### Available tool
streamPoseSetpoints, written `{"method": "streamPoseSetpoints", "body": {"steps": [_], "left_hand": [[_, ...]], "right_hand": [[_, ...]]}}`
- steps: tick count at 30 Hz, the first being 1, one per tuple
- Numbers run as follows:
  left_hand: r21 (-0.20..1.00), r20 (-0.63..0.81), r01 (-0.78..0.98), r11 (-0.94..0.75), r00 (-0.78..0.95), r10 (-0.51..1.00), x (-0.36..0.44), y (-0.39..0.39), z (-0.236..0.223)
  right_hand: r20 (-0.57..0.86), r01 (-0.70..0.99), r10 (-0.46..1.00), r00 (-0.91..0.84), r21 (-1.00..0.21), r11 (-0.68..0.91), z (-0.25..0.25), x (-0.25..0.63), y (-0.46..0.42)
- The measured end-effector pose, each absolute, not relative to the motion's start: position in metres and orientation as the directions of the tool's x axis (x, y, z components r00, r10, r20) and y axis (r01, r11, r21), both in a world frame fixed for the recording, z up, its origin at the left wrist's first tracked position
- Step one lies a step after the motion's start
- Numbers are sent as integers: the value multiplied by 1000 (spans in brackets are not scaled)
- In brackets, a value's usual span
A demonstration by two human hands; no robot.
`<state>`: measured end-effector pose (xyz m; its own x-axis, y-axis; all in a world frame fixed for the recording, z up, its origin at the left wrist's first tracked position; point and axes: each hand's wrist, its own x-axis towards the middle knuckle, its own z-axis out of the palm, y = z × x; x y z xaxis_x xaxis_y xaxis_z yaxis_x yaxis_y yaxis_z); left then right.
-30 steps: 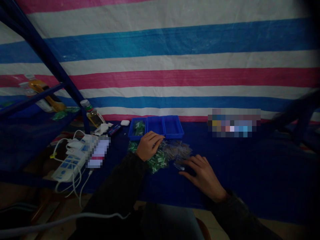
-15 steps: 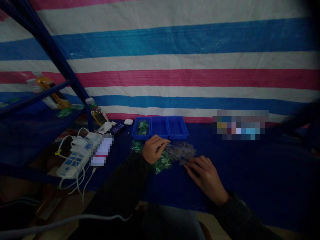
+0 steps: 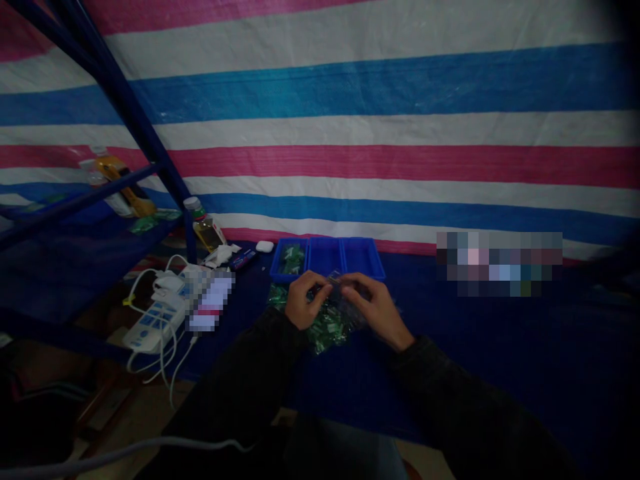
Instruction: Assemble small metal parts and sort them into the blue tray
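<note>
My left hand [image 3: 306,301] is closed in a pinch over the heap of small green packets [image 3: 327,331]. What its fingertips hold is too small and dark to make out. Close beside it, my right hand [image 3: 377,308] pinches a small clear plastic bag [image 3: 335,274], which shows between the fingertips of both hands. More clear bags [image 3: 353,313] lie partly hidden beneath my right hand. Just beyond the hands stands a blue tray [image 3: 344,259] with three compartments. Its left compartment contains green packets [image 3: 291,258].
Left of the tray are a white case [image 3: 265,247], a dark blue box [image 3: 243,259], crumpled tissue [image 3: 220,255] and a bottle [image 3: 204,225]. A phone [image 3: 213,303] leans by a power strip [image 3: 150,327] with white cables. A blurred-out patch [image 3: 500,262] sits at right.
My right hand has moved left and up from the pile of clear bags, bringing one bag to my left hand. The left hand has stayed over the green packets. The view has shifted slightly.
</note>
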<state>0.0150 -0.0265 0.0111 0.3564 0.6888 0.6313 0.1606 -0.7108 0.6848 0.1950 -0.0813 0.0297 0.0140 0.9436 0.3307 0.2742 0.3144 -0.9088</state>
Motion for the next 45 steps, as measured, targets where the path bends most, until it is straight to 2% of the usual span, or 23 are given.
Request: {"method": "streamPoseSetpoints", "body": {"steps": [5,15,26,30,36,45], "left_hand": [[673,616,196,-713,385,688,15,-28,12],[612,602,242,-753,475,642,18,-27,9],[652,567,268,-710,450,690,18,-26,8],[690,583,242,-682,372,722,18,-25,5],[567,669,208,-797,449,592,15,-18,6],[522,710,266,-810,391,586,15,-17,11]], "right_hand": [[447,347,889,97,-852,391,11,192,-84],[462,332,873,156,-857,394,-4,195,-84],[507,395,852,130,-815,424,-3,190,-89],[500,434,854,146,-808,398,-1,190,-91],[428,399,887,172,-854,334,2,194,-91],[469,398,870,151,-835,381,5,193,-88]]}}
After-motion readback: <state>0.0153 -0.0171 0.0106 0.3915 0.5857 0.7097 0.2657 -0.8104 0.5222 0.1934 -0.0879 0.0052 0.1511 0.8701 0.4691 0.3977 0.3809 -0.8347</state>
